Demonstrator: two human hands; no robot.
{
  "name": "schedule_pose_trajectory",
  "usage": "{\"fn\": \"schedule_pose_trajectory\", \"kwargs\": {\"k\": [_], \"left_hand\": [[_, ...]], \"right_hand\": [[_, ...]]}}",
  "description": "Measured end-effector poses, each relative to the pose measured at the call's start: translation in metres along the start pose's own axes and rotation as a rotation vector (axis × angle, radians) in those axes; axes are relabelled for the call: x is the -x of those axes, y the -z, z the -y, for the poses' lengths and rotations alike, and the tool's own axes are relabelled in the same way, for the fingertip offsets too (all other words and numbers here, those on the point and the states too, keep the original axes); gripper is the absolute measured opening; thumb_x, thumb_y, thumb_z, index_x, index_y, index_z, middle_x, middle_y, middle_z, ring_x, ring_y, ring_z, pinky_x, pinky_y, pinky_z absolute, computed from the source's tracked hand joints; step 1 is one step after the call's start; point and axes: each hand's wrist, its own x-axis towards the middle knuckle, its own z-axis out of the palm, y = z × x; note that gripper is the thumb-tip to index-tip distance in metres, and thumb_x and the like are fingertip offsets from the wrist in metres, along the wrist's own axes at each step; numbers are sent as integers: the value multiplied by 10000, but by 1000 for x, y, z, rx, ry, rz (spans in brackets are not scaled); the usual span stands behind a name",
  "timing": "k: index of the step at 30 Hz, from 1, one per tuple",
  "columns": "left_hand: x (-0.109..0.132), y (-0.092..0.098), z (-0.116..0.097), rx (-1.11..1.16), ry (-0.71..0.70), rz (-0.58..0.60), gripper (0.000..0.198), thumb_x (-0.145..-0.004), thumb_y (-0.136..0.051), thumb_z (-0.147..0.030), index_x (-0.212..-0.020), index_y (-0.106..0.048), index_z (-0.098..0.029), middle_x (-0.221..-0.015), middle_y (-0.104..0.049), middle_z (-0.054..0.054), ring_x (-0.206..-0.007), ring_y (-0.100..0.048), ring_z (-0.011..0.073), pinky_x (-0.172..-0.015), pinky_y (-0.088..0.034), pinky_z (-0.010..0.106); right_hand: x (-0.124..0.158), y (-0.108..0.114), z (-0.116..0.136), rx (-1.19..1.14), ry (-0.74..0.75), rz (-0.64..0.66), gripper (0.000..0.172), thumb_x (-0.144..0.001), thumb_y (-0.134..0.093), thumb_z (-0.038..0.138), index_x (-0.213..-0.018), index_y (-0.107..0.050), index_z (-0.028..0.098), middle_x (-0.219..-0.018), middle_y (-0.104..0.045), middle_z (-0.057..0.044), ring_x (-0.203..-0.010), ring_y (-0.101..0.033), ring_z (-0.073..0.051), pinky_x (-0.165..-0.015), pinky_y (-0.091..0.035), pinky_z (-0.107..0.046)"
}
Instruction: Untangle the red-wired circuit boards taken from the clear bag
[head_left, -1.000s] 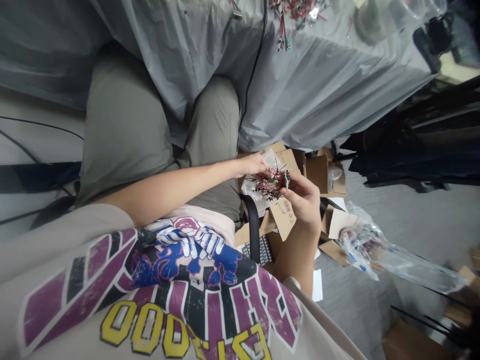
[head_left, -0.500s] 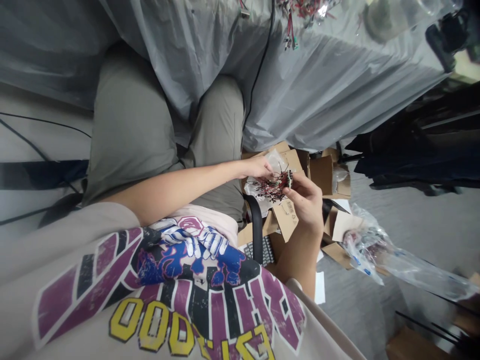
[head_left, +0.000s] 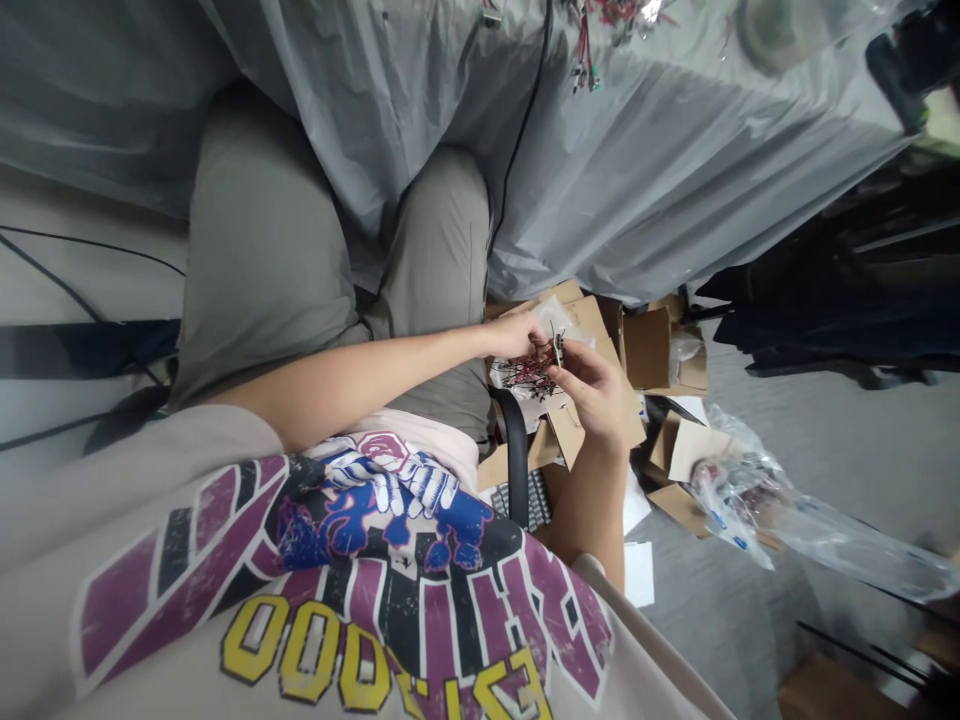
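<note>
So the counter (head_left: 697,60) has a shiny grey sheet (head_left: 637,190) hanging off it, with a black cable (head_left: 523,130) running down the front. Below that there's a keyboard (head_left: 537,500) half hidden behind a black armrest (head_left: 516,445), an open cardboard box (head_left: 645,350), some white paper (head_left: 639,575) and a clear plastic bag (head_left: 847,540).

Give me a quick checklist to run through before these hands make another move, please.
1. Right hand has the board: ok, pinched between thumb and fingers.
2. Left hand is at the wires: ok, its fingers are among them.
3. Left hand has a firm grip: cannot tell, its fingertips are too small to make out.
4. Wires are neatly sorted: not ok, they splay out in a jumble.
5. Black cable is clear of both hands: ok, it hangs apart against the grey cloth.
</note>
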Motion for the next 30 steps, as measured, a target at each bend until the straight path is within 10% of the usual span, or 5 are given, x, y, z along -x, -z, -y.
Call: {"fn": "schedule_pose_trajectory", "kwargs": {"k": [30], "left_hand": [[-2,1,-7,205,-67,-57,462,-1004,-673,-553,-817,-731,-134,-716,-705,17,-639,-648,131,-643,-517,279]], "right_hand": [[-3,34,1,46,-108,-263,338,-829,-898,448,-1135,-847,316,-1063,-828,-20,-882,-745,-224,-825,-630,-417]]}}
